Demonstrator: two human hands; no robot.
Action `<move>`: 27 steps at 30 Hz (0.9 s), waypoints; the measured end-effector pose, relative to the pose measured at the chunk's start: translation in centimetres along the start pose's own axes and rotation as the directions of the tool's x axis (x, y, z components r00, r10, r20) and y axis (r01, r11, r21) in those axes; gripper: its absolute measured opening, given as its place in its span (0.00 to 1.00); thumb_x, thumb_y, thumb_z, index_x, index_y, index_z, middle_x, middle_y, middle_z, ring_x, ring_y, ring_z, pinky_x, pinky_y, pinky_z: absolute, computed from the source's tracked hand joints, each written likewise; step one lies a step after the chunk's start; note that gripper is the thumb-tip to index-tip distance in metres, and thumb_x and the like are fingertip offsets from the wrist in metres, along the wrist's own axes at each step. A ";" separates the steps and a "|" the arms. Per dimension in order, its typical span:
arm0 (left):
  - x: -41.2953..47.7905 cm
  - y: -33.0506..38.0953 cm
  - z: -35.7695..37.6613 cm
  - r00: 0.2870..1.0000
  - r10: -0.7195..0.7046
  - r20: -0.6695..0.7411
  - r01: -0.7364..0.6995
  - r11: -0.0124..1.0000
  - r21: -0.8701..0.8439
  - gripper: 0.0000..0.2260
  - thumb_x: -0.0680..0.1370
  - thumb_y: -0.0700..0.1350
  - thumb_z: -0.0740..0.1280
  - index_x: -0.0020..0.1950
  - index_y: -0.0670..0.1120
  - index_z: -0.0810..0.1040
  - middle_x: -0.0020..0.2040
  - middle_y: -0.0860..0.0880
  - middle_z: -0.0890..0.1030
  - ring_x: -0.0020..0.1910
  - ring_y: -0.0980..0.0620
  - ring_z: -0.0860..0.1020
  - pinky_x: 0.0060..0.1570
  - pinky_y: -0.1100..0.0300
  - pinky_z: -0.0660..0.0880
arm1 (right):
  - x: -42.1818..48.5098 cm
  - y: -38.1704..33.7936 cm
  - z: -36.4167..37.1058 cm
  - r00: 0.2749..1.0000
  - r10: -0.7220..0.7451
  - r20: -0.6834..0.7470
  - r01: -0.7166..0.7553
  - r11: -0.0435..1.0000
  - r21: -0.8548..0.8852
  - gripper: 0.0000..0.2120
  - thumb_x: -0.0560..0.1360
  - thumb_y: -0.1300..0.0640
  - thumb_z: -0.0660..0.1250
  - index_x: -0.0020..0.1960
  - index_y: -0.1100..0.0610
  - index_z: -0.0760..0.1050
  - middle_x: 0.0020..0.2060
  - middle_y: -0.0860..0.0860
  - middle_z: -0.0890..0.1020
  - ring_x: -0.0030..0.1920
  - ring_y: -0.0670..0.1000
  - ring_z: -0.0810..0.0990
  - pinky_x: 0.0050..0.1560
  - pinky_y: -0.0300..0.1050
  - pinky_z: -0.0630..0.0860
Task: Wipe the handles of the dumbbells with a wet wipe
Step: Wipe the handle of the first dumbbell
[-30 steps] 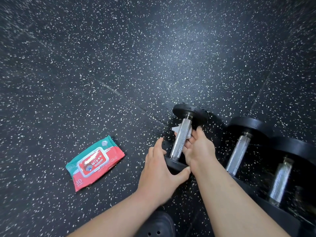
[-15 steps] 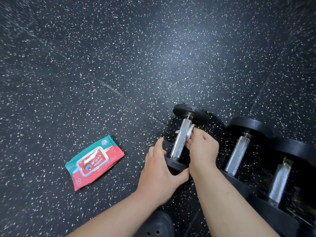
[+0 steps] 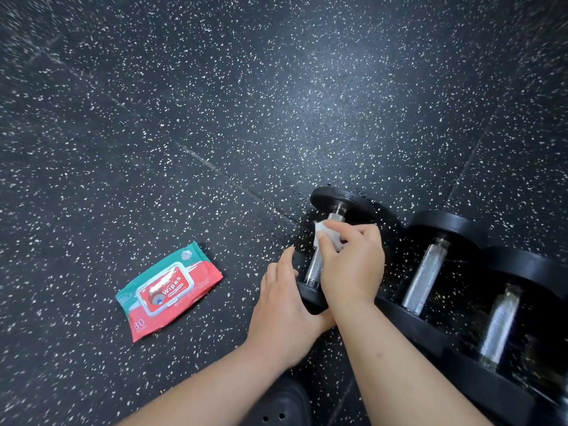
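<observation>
Wipes pack [image 3: 168, 290] left of dumbbells [image 3: 425, 275].

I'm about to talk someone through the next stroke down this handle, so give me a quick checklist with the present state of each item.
1. Wet wipe in the right hand: ok, pinched against the handle near its far end.
2. Left hand steadying the first dumbbell's near weight: ok.
3. Lower part of the handle free for the stroke: ok, bare metal shows.
4. Wipe still wet: cannot tell.
5. Pack of wipes at hand: ok, on the floor to the left, lid closed.
6. Next dumbbell's handle reachable: ok, uncovered.
</observation>
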State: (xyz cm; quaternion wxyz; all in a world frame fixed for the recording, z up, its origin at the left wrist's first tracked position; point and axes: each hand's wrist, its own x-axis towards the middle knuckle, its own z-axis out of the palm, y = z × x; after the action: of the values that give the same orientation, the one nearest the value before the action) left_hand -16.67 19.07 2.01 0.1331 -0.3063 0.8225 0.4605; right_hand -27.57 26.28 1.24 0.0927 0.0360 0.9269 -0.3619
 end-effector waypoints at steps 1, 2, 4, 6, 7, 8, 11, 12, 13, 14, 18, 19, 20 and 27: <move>0.0 0.0 0.0 1.000 -0.001 0.001 0.001 1.000 0.000 0.57 0.59 0.74 0.70 0.82 0.60 0.47 0.66 0.63 0.64 0.71 0.58 0.67 0.65 0.46 0.76 | 0.0 -0.1 0.1 1.000 -0.015 0.021 0.016 0.999 -0.044 0.07 0.78 0.49 0.74 0.56 0.41 0.85 0.50 0.42 0.71 0.50 0.49 0.78 0.47 0.44 0.76; 0.0 0.0 0.0 1.000 0.000 0.001 0.000 1.000 -0.001 0.57 0.59 0.74 0.70 0.82 0.61 0.47 0.66 0.63 0.64 0.71 0.58 0.67 0.65 0.46 0.76 | 0.0 -0.2 0.1 0.999 -0.032 0.037 0.035 0.996 -0.082 0.07 0.79 0.48 0.73 0.56 0.41 0.85 0.51 0.42 0.71 0.52 0.50 0.77 0.47 0.46 0.76; 0.1 -0.1 0.1 1.000 0.001 -0.001 -0.001 1.000 -0.007 0.56 0.60 0.73 0.70 0.82 0.61 0.48 0.66 0.63 0.64 0.71 0.57 0.66 0.66 0.46 0.75 | 0.0 -0.4 0.2 0.997 -0.057 0.048 0.063 0.986 -0.151 0.07 0.78 0.47 0.73 0.55 0.41 0.84 0.51 0.44 0.70 0.53 0.50 0.74 0.45 0.47 0.75; 0.1 -0.2 0.1 1.000 0.007 -0.003 -0.007 1.000 -0.009 0.56 0.60 0.72 0.70 0.82 0.60 0.48 0.65 0.62 0.65 0.71 0.56 0.67 0.66 0.46 0.75 | -0.2 -0.3 0.3 0.997 -0.078 0.023 0.081 0.980 -0.184 0.06 0.77 0.47 0.72 0.54 0.41 0.84 0.50 0.44 0.70 0.52 0.49 0.73 0.43 0.46 0.73; 0.1 -0.1 0.1 1.000 0.009 -0.001 -0.009 1.000 -0.007 0.56 0.60 0.72 0.70 0.82 0.60 0.48 0.65 0.62 0.65 0.71 0.56 0.67 0.66 0.47 0.75 | -0.2 -0.2 0.2 0.996 -0.084 0.010 0.085 0.980 -0.181 0.06 0.77 0.47 0.72 0.54 0.41 0.84 0.49 0.44 0.70 0.52 0.49 0.73 0.42 0.46 0.73; 0.1 -0.1 0.1 1.000 0.009 0.000 -0.009 1.000 -0.005 0.56 0.60 0.72 0.70 0.82 0.59 0.49 0.65 0.62 0.65 0.71 0.57 0.67 0.66 0.47 0.75 | -0.2 -0.1 0.2 0.996 -0.087 -0.001 0.085 0.982 -0.169 0.06 0.78 0.47 0.72 0.55 0.41 0.84 0.49 0.44 0.69 0.51 0.50 0.73 0.42 0.47 0.74; 0.0 0.0 0.1 1.000 0.005 -0.004 -0.005 1.000 -0.007 0.56 0.59 0.73 0.70 0.82 0.60 0.49 0.66 0.63 0.64 0.71 0.57 0.67 0.65 0.47 0.75 | 0.1 -0.1 0.3 0.997 -0.072 -0.029 0.067 0.988 -0.141 0.09 0.80 0.45 0.70 0.59 0.39 0.84 0.49 0.44 0.70 0.49 0.51 0.75 0.46 0.52 0.79; 0.0 0.0 0.1 1.000 0.005 -0.004 -0.005 1.000 -0.007 0.56 0.59 0.73 0.70 0.82 0.60 0.49 0.66 0.63 0.64 0.71 0.57 0.67 0.65 0.47 0.75 | 0.2 -0.2 0.4 0.997 -0.072 -0.030 0.067 0.987 -0.148 0.09 0.80 0.44 0.70 0.59 0.39 0.84 0.49 0.44 0.70 0.50 0.51 0.75 0.47 0.53 0.79; 0.0 0.0 0.1 1.000 0.007 -0.003 -0.007 1.000 -0.006 0.56 0.60 0.73 0.70 0.82 0.60 0.49 0.66 0.62 0.64 0.71 0.57 0.67 0.66 0.47 0.75 | 0.1 -0.3 0.4 0.997 -0.076 -0.025 0.071 0.985 -0.160 0.09 0.80 0.43 0.70 0.59 0.39 0.84 0.49 0.44 0.70 0.50 0.51 0.74 0.47 0.53 0.79; 0.1 0.0 0.1 1.000 0.009 -0.003 -0.009 1.000 -0.005 0.56 0.60 0.73 0.70 0.82 0.60 0.49 0.66 0.62 0.64 0.71 0.57 0.67 0.66 0.47 0.75 | 0.1 -0.3 0.5 0.997 -0.082 -0.015 0.078 0.981 -0.176 0.09 0.79 0.42 0.71 0.58 0.39 0.83 0.49 0.44 0.70 0.51 0.50 0.74 0.47 0.52 0.79; 0.0 0.0 0.0 1.000 0.010 0.002 -0.010 1.000 -0.011 0.56 0.60 0.72 0.69 0.83 0.59 0.49 0.65 0.62 0.64 0.71 0.57 0.66 0.66 0.48 0.74 | -0.1 -0.1 0.4 0.998 -0.062 0.010 0.062 0.977 -0.202 0.04 0.74 0.45 0.74 0.49 0.42 0.82 0.49 0.43 0.70 0.51 0.49 0.75 0.42 0.48 0.78; 0.0 0.1 0.0 1.000 0.009 0.003 -0.009 1.000 -0.009 0.56 0.60 0.72 0.69 0.83 0.59 0.49 0.65 0.62 0.64 0.71 0.57 0.66 0.66 0.48 0.75 | -0.1 0.0 0.3 0.999 -0.047 0.009 0.048 0.980 -0.192 0.03 0.75 0.46 0.74 0.48 0.42 0.82 0.49 0.43 0.70 0.51 0.50 0.76 0.41 0.47 0.76; 0.0 0.1 0.0 1.000 0.010 0.005 -0.010 1.000 -0.006 0.56 0.60 0.73 0.69 0.83 0.59 0.49 0.65 0.62 0.64 0.71 0.57 0.66 0.66 0.48 0.75 | -0.1 0.0 0.3 0.999 -0.036 0.005 0.036 0.983 -0.178 0.03 0.75 0.46 0.74 0.48 0.42 0.82 0.49 0.42 0.70 0.51 0.50 0.76 0.41 0.46 0.74; 0.0 0.2 -0.1 1.000 0.005 0.010 -0.005 1.000 0.007 0.57 0.60 0.74 0.70 0.83 0.60 0.48 0.65 0.63 0.65 0.70 0.58 0.67 0.64 0.48 0.76 | -0.1 0.1 -0.3 0.998 0.017 -0.061 -0.015 0.999 0.028 0.03 0.78 0.47 0.74 0.52 0.43 0.84 0.53 0.43 0.72 0.42 0.41 0.73 0.45 0.41 0.69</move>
State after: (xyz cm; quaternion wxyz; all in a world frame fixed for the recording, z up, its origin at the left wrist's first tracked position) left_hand -16.76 19.07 2.21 0.1371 -0.3017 0.8241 0.4594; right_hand -27.49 26.57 1.42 0.0669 0.0557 0.9238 -0.3728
